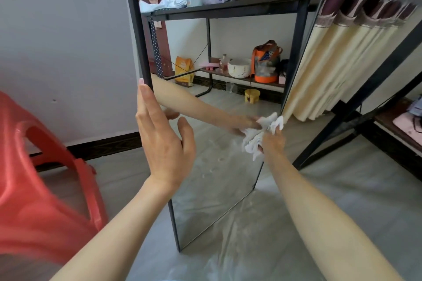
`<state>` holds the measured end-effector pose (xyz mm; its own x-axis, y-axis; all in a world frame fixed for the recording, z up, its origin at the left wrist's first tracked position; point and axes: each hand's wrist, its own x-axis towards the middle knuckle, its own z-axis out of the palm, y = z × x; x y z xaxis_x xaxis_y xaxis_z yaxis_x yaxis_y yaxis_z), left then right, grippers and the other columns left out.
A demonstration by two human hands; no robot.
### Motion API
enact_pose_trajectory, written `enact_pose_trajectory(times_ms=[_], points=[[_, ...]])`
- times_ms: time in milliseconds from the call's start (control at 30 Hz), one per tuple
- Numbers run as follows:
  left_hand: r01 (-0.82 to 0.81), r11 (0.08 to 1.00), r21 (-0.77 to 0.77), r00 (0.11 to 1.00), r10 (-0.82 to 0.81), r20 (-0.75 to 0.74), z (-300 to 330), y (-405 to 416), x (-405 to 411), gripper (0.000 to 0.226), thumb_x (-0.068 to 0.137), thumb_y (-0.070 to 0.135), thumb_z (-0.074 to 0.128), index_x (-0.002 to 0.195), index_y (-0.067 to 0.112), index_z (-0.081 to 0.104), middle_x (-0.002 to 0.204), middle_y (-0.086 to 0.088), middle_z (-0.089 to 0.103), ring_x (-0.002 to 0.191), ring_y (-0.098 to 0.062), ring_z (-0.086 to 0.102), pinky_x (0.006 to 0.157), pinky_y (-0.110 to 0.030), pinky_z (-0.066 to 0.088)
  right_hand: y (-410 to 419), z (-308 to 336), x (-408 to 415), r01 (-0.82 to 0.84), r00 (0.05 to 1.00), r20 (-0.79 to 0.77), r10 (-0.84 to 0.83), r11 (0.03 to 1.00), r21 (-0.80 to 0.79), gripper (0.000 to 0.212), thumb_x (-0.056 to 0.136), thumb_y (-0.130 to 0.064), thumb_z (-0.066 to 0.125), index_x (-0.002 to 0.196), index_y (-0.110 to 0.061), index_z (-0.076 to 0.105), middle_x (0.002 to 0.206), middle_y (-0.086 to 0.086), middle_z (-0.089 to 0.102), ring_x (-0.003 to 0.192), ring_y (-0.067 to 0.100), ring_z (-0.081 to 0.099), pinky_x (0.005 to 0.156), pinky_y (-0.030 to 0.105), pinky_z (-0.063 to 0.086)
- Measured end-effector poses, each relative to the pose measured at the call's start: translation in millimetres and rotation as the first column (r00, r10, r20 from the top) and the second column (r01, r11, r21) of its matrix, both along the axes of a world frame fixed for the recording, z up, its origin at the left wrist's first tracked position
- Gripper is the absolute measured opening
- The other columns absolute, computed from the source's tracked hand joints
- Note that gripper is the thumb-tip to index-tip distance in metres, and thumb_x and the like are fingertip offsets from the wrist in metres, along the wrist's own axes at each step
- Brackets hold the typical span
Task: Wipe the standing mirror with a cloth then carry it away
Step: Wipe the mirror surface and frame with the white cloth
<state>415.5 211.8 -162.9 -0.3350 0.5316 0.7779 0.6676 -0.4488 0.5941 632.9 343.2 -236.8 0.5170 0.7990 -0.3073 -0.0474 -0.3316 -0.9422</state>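
The standing mirror (212,180) has a thin black frame and stands upright on the floor, running from the top of the view down to the lower middle. My left hand (162,141) wraps its left edge, fingers behind the frame and thumb on the glass side. My right hand (272,141) presses a crumpled white cloth (258,137) against the glass near the mirror's right edge. The glass reflects my arm, the cloth and a shelf of household things. Dusty smears show on the lower glass.
A red plastic stool (41,180) stands close at the left. A black metal rack (356,107) with a cream and patterned curtain (338,57) rises at the right, just behind the mirror's right edge. Grey floor (331,194) spreads around the mirror's foot.
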Motion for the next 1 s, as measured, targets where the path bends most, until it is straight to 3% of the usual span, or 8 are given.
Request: enact_pose_trajectory(times_ms=[100,167,300,467,567,733,867,1000], points=[[0.003,1.0,-0.001,1.0,-0.003,0.005,-2,-1,1,0.073,0.085,0.006,0.041,0.14,0.019,-0.006,0.143,-0.009,0.011,0.076,-0.03,0.058,0.078,-0.053,0.048,-33,-50,13,-0.075,0.995,-0.091,0.047,0.939,-0.337,0.017,0.093,-0.01,0.043,0.109,-0.007,0.049,0.085,0.011,0.054,0.064,0.02,0.052,0.044,0.027,0.046],[0.006,1.0,0.006,1.0,-0.006,-0.003,-2,-1,1,0.072,0.086,0.006,0.042,0.14,0.015,-0.006,0.144,-0.005,0.009,0.077,-0.029,0.058,0.078,-0.054,0.048,-42,-59,13,0.03,0.999,0.029,-0.022,0.944,-0.329,0.021,0.091,-0.017,0.047,0.104,-0.003,0.056,0.083,0.015,0.059,0.061,0.023,0.054,0.047,0.03,0.046],[0.039,0.999,-0.003,0.999,-0.039,-0.004,-2,-3,-1,0.071,0.086,0.007,0.042,0.141,0.007,-0.003,0.144,-0.005,0.008,0.08,-0.03,0.058,0.08,-0.055,0.048,-32,-28,2,0.052,0.923,0.384,-0.018,0.996,-0.078,0.038,0.089,-0.02,0.045,0.124,-0.006,0.051,0.119,0.02,0.059,0.107,0.038,0.056,0.087,0.041,0.045],[0.075,0.997,0.001,0.997,-0.075,-0.013,1,-5,-4,0.068,0.086,0.015,0.041,0.141,0.019,0.001,0.144,-0.009,0.011,0.082,-0.03,0.057,0.082,-0.055,0.046,-24,55,-9,-0.049,0.845,0.493,-0.207,0.888,0.457,0.029,0.089,-0.01,0.042,0.117,-0.007,0.05,0.115,0.016,0.058,0.105,0.029,0.055,0.076,0.028,0.038],[0.107,0.994,0.029,0.994,-0.106,-0.013,1,-2,-8,0.07,0.086,0.014,0.041,0.142,0.018,-0.001,0.144,-0.009,0.013,0.097,-0.034,0.055,0.087,-0.058,0.044,-9,101,-14,-0.205,0.788,0.569,-0.235,0.772,0.602,0.027,0.091,-0.002,0.041,0.115,-0.001,0.052,0.117,0.019,0.055,0.109,0.026,0.052,0.084,0.017,0.039],[0.127,0.991,0.039,0.992,-0.128,0.016,0,-3,-6,0.071,0.085,0.008,0.044,0.141,0.014,0.001,0.147,-0.019,0.018,0.104,-0.036,0.052,0.087,-0.058,0.043,-35,58,-33,-0.463,0.734,0.673,-0.098,0.653,0.6,0.02,0.089,0.002,0.042,0.099,0.002,0.059,0.097,0.009,0.055,0.089,0.02,0.05,0.078,0.012,0.038],[0.138,0.99,0.028,0.99,-0.139,0.024,2,-13,-7,0.067,0.086,0.011,0.042,0.139,0.017,0.001,0.147,-0.017,0.02,0.114,-0.039,0.046,0.091,-0.057,0.04,-95,-39,-22,-0.648,0.652,0.586,0.481,0.754,0.103,0.024,0.088,0.009,0.04,0.095,0.003,0.062,0.098,0.022,0.059,0.085,0.02,0.048,0.081,0.029,0.042],[0.153,0.987,0.046,0.987,-0.155,0.047,2,-17,-10,0.066,0.087,0.011,0.04,0.143,0.019,0.005,0.144,0.005,0.017,0.127,0.014,0.014,0.105,-0.034,0.024,-100,-27,-9,-0.522,0.727,0.583,0.363,0.844,0.124,0.025,0.084,0.012,0.044,0.09,-0.006,0.059,0.093,0.012,0.056,0.091,0.02,0.05,0.075,0.027,0.038]])
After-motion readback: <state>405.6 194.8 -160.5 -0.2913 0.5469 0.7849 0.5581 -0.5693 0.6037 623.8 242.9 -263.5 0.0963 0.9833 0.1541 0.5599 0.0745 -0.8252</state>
